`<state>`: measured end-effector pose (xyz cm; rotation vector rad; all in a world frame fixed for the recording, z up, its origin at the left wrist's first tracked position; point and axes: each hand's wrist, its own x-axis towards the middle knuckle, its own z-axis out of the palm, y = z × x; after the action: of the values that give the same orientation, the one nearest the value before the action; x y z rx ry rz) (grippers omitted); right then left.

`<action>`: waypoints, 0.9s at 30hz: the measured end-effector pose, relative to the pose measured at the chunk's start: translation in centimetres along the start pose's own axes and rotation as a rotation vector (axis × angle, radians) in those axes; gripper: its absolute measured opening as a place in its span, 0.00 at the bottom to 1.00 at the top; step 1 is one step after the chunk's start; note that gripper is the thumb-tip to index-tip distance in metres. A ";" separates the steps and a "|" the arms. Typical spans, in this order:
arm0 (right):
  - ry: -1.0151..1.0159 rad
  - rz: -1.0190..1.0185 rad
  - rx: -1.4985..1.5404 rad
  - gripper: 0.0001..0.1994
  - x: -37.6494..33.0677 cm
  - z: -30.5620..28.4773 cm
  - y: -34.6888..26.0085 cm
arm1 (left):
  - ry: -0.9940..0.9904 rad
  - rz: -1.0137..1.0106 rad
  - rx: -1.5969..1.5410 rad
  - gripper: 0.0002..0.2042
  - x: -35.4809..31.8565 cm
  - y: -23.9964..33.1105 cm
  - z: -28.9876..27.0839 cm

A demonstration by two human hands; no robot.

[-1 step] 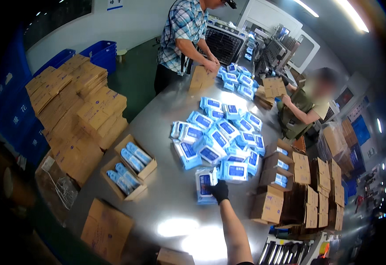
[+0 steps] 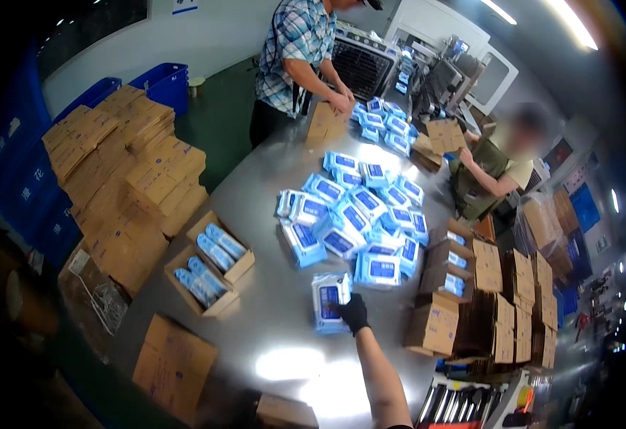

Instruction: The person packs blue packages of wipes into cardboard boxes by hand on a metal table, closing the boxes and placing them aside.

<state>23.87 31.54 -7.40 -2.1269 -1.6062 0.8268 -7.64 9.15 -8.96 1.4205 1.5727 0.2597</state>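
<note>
One big metal table [image 2: 274,307] takes up most of the floor here, lights glaring off it. On the L, flattened cartons [image 2: 166,171] in tall stacks, too jumbled to count; more folded cardboard [image 2: 504,332] on the R. Two co-workers across the way, one in plaid shirt [image 2: 295,36], one in green apron [image 2: 481,189], each w/ hands on 1 carton. Mid-table, the main pile [image 2: 356,214]: approx. 20 blue-and-white packs, overlapping, so no exact count; a smaller heap [image 2: 395,125], approx. 10, at the far end. Open cartons now: 2 on the L [image 2: 238,272], at least 2 packs in each, and 3 in a row on the R [image 2: 438,282], packs showing in all 3.

And here's the right hand [image 2: 352,313], black glove, clamped on 1 pack [image 2: 329,286] at its R edge, a digit over the label. That pack's just beside the pile, near side, w/ a gap; can't tell if it's touching the table. Label's facing up, long axis running near-to-far, toward the pile, pretty much straight away from the wearer.
</note>
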 end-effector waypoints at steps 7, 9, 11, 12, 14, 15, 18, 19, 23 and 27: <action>-0.197 0.132 1.576 0.28 -29.6 -4.8 -3.1 | -0.016 0.147 0.134 0.12 -5.3 -0.1 4.9; -0.114 0.162 1.628 0.32 -34.7 -5.0 -2.3 | -0.137 0.227 -0.135 0.11 -5.5 2.8 5.2; -0.143 0.014 1.052 0.35 -38.1 -4.4 0.1 | -0.214 0.189 0.253 0.11 -4.1 2.9 6.3; 0.003 -0.177 0.664 0.32 -39.4 -4.7 -0.3 | -0.352 0.472 0.435 0.12 -3.4 3.6 5.7; 0.050 -0.445 0.004 0.31 -42.2 -5.1 0.3 | -0.569 0.634 0.161 0.18 -3.8 4.0 5.5; -0.042 -0.526 -0.261 0.32 -43.4 -5.3 1.5 | -0.727 0.746 0.153 0.20 -5.6 8.1 4.7; -0.121 -0.345 -0.221 0.29 -45.9 -4.1 2.0 | -0.788 0.516 0.206 0.21 -8.5 11.1 6.6; -0.122 -0.310 -0.226 0.29 -46.2 -3.8 1.6 | -0.818 0.669 0.252 0.20 -7.5 9.8 7.5; 0.297 -0.501 -0.092 0.20 -49.2 -2.7 2.1 | -0.872 0.266 -0.010 0.18 -8.9 9.5 8.3; 0.219 -0.213 -0.035 0.10 -50.0 3.5 4.4 | -0.638 0.423 0.138 0.21 -8.2 3.7 9.6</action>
<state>15.61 -17.59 -0.70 -1.9486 -1.7011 0.4840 0.71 -0.81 -7.20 1.7213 0.7791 -0.0619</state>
